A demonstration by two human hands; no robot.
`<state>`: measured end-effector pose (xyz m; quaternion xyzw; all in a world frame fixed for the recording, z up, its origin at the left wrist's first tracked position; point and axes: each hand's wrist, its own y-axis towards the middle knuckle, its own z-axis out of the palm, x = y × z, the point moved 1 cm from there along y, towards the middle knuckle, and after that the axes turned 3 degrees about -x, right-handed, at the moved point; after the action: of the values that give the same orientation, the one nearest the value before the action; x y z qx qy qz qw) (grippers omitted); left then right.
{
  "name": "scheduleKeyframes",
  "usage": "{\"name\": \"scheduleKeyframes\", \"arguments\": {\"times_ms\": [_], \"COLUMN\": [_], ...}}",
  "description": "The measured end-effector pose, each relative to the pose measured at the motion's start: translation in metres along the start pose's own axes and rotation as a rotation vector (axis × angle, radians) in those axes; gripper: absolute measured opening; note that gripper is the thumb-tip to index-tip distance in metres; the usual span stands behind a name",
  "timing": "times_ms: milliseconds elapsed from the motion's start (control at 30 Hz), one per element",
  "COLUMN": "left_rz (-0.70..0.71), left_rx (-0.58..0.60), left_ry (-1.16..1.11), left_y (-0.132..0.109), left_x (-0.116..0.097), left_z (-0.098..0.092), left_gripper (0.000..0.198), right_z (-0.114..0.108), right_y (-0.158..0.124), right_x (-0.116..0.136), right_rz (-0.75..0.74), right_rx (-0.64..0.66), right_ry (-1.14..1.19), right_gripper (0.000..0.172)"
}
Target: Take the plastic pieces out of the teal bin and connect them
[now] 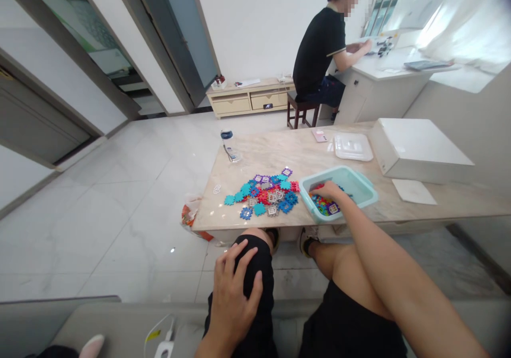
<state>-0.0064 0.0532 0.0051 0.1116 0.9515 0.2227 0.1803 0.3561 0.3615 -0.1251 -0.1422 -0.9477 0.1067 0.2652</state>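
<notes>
My right hand (330, 190) reaches into a teal plastic bin (365, 183) on the low marble table (279, 155), fingers curled down among the coloured gear-shaped tiles inside (324, 205); what they grip is hidden. A spread of blue, red, grey and purple tiles (266, 194) lies on the table just left of the bin. My left hand (233, 289) rests flat on my left thigh, fingers spread, holding nothing.
A clear lid (353, 146), a white box (419, 149), a sheet of paper (414, 191) and a pink card (319, 135) lie on the table's far side. A bottle (227, 139) stands at its left end. Another person (323, 54) sits at a white desk behind.
</notes>
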Motion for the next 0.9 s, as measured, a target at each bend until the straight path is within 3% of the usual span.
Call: {"name": "scheduleKeyframes", "arguments": {"times_ms": [167,900], "left_rz": [-0.006,-0.005], "left_rx": [-0.01,-0.017], "left_ry": [-0.009,-0.036], "left_y": [0.0,0.002], "left_x": [0.001,0.001], "left_z": [0.001,0.0], "left_gripper": [0.048,0.054], "right_z": [-0.002,-0.003], "right_y": [-0.002,0.0], "right_x": [0.0,-0.01], "right_rz": [-0.002,-0.048], "right_rx": [0.046,-0.028], "right_ry": [-0.035,-0.081], "right_gripper": [0.043,0.047]}}
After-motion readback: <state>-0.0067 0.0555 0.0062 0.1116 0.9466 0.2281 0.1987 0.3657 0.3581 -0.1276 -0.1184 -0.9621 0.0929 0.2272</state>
